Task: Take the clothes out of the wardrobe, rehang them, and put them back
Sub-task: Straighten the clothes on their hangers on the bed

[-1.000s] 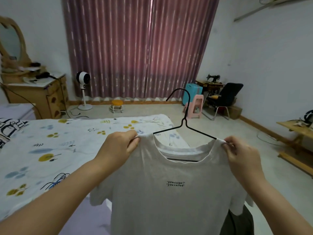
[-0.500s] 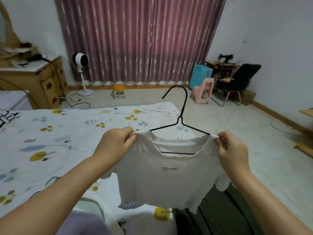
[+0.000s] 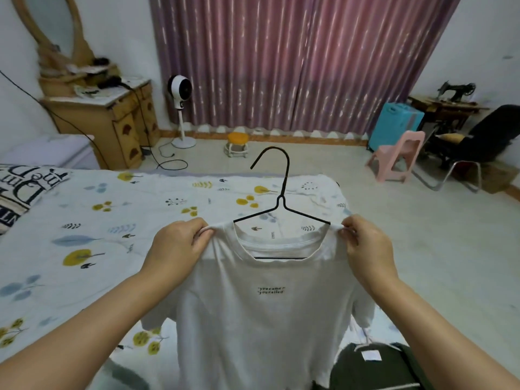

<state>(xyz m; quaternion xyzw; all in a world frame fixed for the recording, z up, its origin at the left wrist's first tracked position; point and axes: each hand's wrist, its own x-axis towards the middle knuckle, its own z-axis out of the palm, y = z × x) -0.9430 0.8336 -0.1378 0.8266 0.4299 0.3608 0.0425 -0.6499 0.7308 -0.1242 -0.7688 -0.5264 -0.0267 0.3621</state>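
Held up over the bed [image 3: 84, 220]: a white T-shirt [image 3: 253, 319] on a black wire hanger [image 3: 282, 204], hook upright and curling to the left, lower bar showing through the neckline. Left hand [image 3: 177, 249] curled round the shirt's left shoulder, fingers pinching the fabric at the hanger's end. Right hand [image 3: 365, 246] pinching the right shoulder likewise, thumb and fingertips bunched on the cloth. Shirt front facing the camera, small black lettering on the chest, hem dropping out of view below.

Compared with half a second ago: shirt now larger in view and hanging straighter, hem no longer visible, sleeves spread lower; grips unchanged at both shoulders; view tilted so more of the bed shows to the left.

At lower right, a dark green garment [image 3: 374, 367] with a white label, partly behind the shirt. Beyond the bed: purple curtains [image 3: 281, 60], a white fan [image 3: 180, 88], a wooden dresser [image 3: 112, 119], a pink chair [image 3: 396, 156], a blue suitcase [image 3: 394, 122].
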